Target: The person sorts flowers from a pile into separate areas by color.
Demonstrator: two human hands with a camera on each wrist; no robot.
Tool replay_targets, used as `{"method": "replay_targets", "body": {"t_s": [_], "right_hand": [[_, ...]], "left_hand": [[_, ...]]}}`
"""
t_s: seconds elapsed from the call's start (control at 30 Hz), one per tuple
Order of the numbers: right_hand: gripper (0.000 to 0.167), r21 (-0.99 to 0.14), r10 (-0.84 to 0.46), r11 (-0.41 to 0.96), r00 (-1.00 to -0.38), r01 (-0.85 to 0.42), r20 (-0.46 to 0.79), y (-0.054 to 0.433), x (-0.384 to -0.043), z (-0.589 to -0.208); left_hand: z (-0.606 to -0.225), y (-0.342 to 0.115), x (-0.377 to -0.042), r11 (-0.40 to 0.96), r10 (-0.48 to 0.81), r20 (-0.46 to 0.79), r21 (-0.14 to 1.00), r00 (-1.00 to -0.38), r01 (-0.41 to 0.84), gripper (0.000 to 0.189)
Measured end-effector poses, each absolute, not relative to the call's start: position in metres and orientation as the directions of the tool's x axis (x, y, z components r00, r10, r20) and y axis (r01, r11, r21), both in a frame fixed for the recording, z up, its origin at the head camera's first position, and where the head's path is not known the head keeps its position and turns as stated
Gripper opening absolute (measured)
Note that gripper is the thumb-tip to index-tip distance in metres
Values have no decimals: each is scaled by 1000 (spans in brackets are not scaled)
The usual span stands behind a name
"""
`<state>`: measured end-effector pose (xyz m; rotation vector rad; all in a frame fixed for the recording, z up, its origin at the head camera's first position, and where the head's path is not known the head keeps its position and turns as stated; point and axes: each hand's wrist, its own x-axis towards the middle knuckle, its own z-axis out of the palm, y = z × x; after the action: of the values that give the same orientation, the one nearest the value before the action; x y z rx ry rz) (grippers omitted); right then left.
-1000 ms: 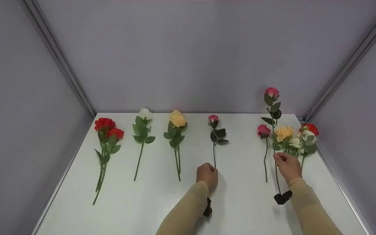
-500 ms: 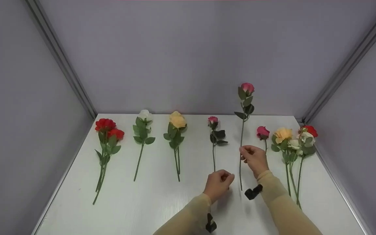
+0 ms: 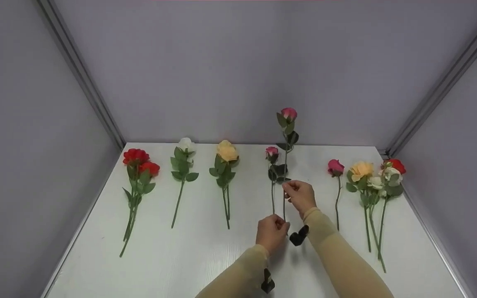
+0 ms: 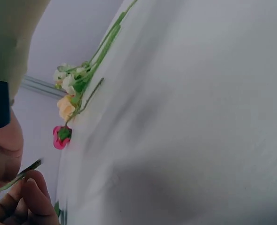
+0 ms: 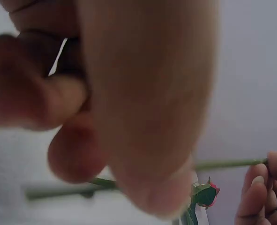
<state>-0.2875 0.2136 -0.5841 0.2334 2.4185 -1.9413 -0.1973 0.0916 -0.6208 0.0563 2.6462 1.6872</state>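
Observation:
A long-stemmed pink rose (image 3: 289,113) stands upright above the table, its bloom against the back wall. My right hand (image 3: 300,196) pinches its stem between thumb and fingers partway down. Lower on that stem, my left hand (image 3: 272,232) pinches near the bottom end; in the left wrist view the cut tip (image 4: 33,166) sticks out past the fingers. Another pink rose (image 3: 271,152) with dark leaves lies flat just left of the held one, the foot of its stem hidden behind my left hand. The right wrist view shows my right fingers (image 5: 152,192) close up on the stem.
To the left lie red flowers (image 3: 136,156), a white rose (image 3: 186,145) and yellow roses (image 3: 227,151) on the white table (image 3: 172,265). Rightward are a deep pink rose (image 3: 336,167) and a yellow, white and red group (image 3: 362,170). Walls enclose the back and sides.
My right hand has carried the upright pink rose leftward from the right-hand flowers. My left hand has come off the lying rose's stem, turned slightly right, and now pinches the carried stem.

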Motion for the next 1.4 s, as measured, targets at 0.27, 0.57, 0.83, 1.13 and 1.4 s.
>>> {"method": "replay_targets", "body": {"t_s": [0.27,0.57,0.83,1.13,1.4], "right_hand": [[24,-952,63,261,-987,161,-150,207,-291,-586],[25,-887,-10,450,-992,106,-124,205,-290,-603],[25,-836,-40,530,-981,140,-189,208,-292,-622],[25,-744,-60,664,-986,79,-158,209,-291,-640],[20,-716,-44,689,-980,112,-196,207,-289,-646]], "left_hand": [[-623,97,-211,443,13,38,896,-999,40,17],[-635,99,-219,492,13,28,870,-1000,31,19],[-648,95,-214,548,20,-20,836,-1000,-5,19],[-650,89,-216,598,-36,-42,800,-998,-55,18],[-650,84,-229,592,-93,-39,801,-995,-87,10]]}}
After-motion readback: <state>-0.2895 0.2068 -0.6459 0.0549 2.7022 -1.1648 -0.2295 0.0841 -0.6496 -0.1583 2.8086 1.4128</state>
